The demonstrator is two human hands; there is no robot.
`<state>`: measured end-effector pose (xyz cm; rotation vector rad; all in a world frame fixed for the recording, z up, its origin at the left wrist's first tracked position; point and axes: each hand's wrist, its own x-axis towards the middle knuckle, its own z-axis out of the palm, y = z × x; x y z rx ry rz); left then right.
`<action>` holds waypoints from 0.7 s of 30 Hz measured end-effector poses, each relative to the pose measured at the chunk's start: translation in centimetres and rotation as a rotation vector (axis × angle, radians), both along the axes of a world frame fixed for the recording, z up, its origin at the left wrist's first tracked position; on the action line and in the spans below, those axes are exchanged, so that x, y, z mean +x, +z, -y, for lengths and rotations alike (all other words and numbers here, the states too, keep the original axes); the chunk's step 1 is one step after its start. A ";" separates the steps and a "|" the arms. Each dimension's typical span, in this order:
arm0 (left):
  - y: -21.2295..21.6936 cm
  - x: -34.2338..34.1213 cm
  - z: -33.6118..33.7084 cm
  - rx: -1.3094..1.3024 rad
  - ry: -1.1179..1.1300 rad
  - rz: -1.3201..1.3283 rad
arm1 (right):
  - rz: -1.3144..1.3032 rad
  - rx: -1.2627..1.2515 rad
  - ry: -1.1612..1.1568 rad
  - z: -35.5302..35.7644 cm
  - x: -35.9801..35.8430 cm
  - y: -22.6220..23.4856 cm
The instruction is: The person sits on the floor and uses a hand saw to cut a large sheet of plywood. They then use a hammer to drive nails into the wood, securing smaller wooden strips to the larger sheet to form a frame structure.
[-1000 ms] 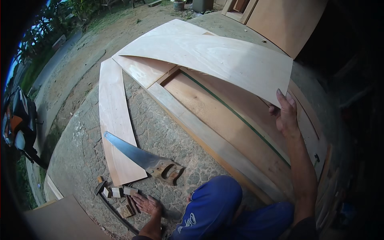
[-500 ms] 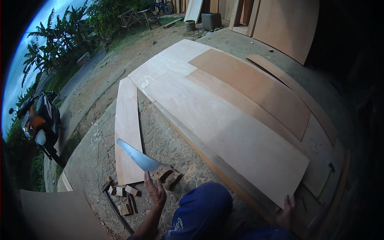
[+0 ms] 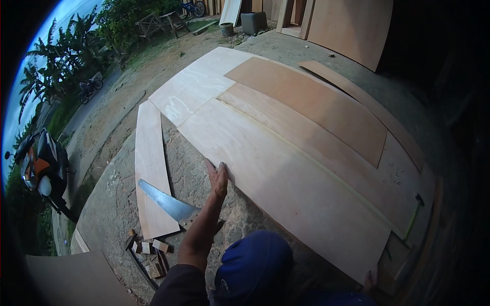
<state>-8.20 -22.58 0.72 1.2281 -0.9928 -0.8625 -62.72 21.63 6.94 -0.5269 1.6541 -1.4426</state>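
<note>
A long pale plywood panel (image 3: 286,188) lies slanting across larger sheets, its near long edge overhanging the concrete. My left hand (image 3: 218,179) grips that edge near its middle, fingers and thumb at the rim. At the panel's near right corner is my right hand (image 3: 370,282), closed on the edge and partly in shadow. Left of my left forearm, a handsaw (image 3: 168,200) rests with its blade across a narrow plywood strip (image 3: 150,153); the forearm hides most of its handle. A browner plywood piece (image 3: 311,109) lies beyond the panel.
Wood blocks (image 3: 148,248) and a hammer (image 3: 138,260) lie on the concrete at lower left. Another hammer (image 3: 414,217) with a green handle rests on the sheets at right. A parked motorbike (image 3: 43,168) stands far left; a second motorbike (image 3: 91,87) is on the road.
My left hand has moved from beside the saw handle to the panel's long edge. The panel has shifted toward me, baring a strip along its far side. A motorbike has appeared on the road.
</note>
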 end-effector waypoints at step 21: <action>7.6 -16.9 -15.9 0.581 -0.831 -0.559 | -0.396 0.029 -0.109 -0.6 -2.5 3.4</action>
